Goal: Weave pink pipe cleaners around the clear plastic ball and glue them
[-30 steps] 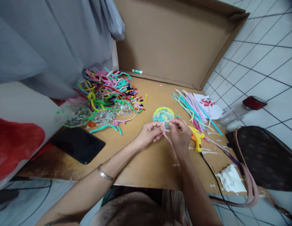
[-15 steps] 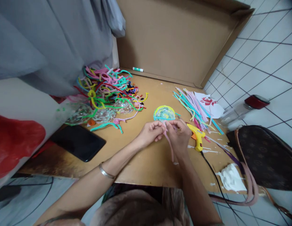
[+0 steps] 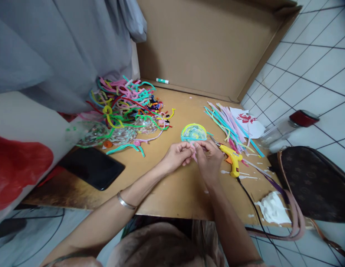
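Note:
My left hand (image 3: 176,155) and my right hand (image 3: 210,157) meet over the cardboard sheet (image 3: 172,193), fingers pinched together on a pink pipe cleaner (image 3: 194,153). Only a short piece of it shows between the fingertips. Just beyond the hands lies a round clear dome (image 3: 194,132) rimmed with yellow and teal pipe cleaner. A yellow glue gun (image 3: 230,157) lies right of my right hand, its black cord (image 3: 252,202) running toward me.
A tangled heap of coloured pipe cleaners (image 3: 125,104) lies at the back left, straight ones (image 3: 230,126) at the right. A black phone (image 3: 91,167) lies at the left. Also here: a glue stick (image 3: 162,81), a brown handbag (image 3: 314,181), a red-capped jar (image 3: 289,128), white tissue (image 3: 271,209).
The pink pipe cleaner's long tail, which hung toward me below my right hand, is now gathered into my fingers. Both hands have drawn closer together.

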`<move>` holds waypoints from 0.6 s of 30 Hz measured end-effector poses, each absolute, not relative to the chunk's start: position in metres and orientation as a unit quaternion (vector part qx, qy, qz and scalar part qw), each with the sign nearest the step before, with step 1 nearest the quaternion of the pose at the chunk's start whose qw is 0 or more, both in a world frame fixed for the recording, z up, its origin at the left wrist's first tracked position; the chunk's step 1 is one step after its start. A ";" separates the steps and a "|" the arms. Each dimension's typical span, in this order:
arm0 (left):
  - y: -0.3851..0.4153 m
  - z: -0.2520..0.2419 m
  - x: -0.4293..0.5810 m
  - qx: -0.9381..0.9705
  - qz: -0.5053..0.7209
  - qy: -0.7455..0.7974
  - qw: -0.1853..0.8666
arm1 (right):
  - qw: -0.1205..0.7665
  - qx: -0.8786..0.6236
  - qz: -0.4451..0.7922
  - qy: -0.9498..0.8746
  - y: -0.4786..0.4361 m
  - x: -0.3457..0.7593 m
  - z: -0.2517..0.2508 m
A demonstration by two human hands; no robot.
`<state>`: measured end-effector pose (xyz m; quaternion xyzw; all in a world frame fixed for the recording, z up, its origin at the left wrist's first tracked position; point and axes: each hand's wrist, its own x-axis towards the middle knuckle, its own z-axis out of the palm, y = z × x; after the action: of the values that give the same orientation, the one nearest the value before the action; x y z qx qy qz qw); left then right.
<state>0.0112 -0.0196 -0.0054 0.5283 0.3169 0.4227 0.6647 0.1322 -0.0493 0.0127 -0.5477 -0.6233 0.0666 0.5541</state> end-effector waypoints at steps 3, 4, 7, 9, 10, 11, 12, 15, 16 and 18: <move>-0.019 -0.007 0.011 0.526 0.425 0.317 0.665 | 0.564 -0.558 0.091 -0.602 -0.049 0.131 0.012; -0.019 -0.007 0.011 0.523 0.428 0.316 0.666 | 0.570 -0.560 0.101 -0.594 -0.048 0.132 0.011; -0.016 -0.005 0.009 0.501 0.449 0.312 0.671 | 0.593 -0.559 0.144 -0.561 -0.046 0.137 0.009; -0.013 -0.003 0.007 0.487 0.464 0.308 0.673 | 0.619 -0.561 0.176 -0.520 -0.044 0.142 0.007; -0.012 -0.002 0.006 0.482 0.472 0.306 0.672 | 0.633 -0.564 0.189 -0.496 -0.043 0.145 0.007; -0.011 -0.001 0.005 0.481 0.477 0.305 0.670 | 0.645 -0.567 0.198 -0.473 -0.042 0.147 0.006; -0.010 0.000 0.004 0.481 0.479 0.303 0.669 | 0.654 -0.568 0.206 -0.455 -0.041 0.149 0.006; -0.009 0.002 0.002 0.482 0.472 0.299 0.675 | 0.656 -0.565 0.239 -0.440 -0.038 0.152 0.006; -0.010 0.002 0.002 0.482 0.467 0.299 0.679 | 0.651 -0.562 0.254 -0.443 -0.037 0.152 0.005; -0.012 0.002 0.002 0.481 0.459 0.301 0.684 | 0.640 -0.557 0.278 -0.451 -0.037 0.151 0.005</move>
<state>0.0025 -0.0115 0.0022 0.4808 0.3013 0.4585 0.6840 0.1508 -0.0368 0.0051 -0.5569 -0.4510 0.2781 0.6396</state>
